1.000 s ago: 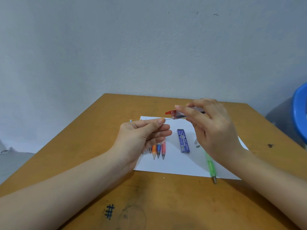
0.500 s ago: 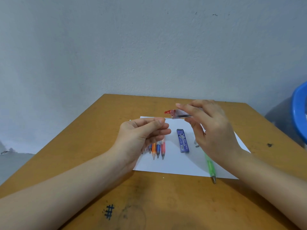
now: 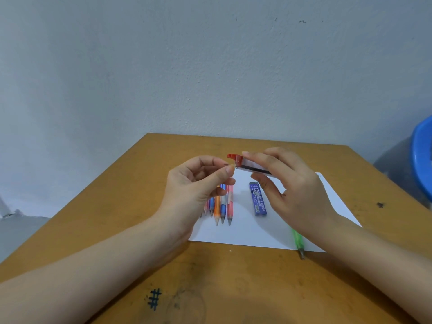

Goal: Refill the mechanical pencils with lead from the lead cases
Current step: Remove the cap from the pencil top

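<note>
red-capped case (image 3: 253, 167), blue case (image 3: 257, 199): two

I see the right hand (image 3: 289, 190) holding a clear case (image 3: 253, 167) above the table (image 3: 233, 277), its red cap (image 3: 233, 157) flipped open and pointing left. The left hand (image 3: 196, 190) pinches a thin lead (image 3: 226, 164) between thumb and forefinger, right at the case's mouth. Under both hands lies a white sheet (image 3: 245, 232). On it I make out a row of pencils (image 3: 223, 204), tips toward the near edge, and a blue case (image 3: 258, 199) just to their right. A green pencil (image 3: 298, 240) shows below the right wrist, its tip past the sheet's near edge.
</note>
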A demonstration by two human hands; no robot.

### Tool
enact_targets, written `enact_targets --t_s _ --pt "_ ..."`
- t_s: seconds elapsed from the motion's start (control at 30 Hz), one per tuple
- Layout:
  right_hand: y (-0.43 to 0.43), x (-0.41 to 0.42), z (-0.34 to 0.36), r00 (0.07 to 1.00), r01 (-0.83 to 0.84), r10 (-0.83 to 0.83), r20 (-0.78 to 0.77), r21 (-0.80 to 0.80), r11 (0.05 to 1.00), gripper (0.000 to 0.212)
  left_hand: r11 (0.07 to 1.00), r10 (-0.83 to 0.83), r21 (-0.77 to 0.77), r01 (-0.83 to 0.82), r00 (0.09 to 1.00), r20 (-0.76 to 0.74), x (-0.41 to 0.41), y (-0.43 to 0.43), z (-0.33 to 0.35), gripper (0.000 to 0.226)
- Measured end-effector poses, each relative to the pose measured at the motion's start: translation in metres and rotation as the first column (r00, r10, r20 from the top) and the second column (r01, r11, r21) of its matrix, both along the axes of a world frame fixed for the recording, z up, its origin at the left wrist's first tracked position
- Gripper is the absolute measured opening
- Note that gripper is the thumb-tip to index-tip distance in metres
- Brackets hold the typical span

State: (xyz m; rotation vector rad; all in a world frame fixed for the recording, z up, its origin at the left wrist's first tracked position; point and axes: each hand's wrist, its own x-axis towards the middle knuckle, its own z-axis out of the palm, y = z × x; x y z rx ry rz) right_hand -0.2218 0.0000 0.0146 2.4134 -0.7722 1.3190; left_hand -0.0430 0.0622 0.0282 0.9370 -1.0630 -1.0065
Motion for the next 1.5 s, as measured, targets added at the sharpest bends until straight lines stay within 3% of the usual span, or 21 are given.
enact_targets --t_s 0.6,1.1,1.5 --pt "-0.009 -0.005 -0.001 0.993 0.095 -0.095 -0.065 -0.003 0.996 0.040 0.980 0.170 -0.089 -0.181 0.979 -0.114 0.006 0.002 0.009 0.005" --pt "-0.009 -0.005 0.000 0.999 -0.047 0.048 -0.006 0.167 0.985 0.057 0.972 0.199 -0.175 -0.159 0.949 0.243 0.008 -0.002 0.001 0.020" --pt "-0.006 -0.004 0.004 0.993 -0.116 0.107 0.058 0.180 0.977 0.046 0.972 0.212 -0.161 -0.168 0.925 0.316 0.010 -0.009 -0.002 0.020"
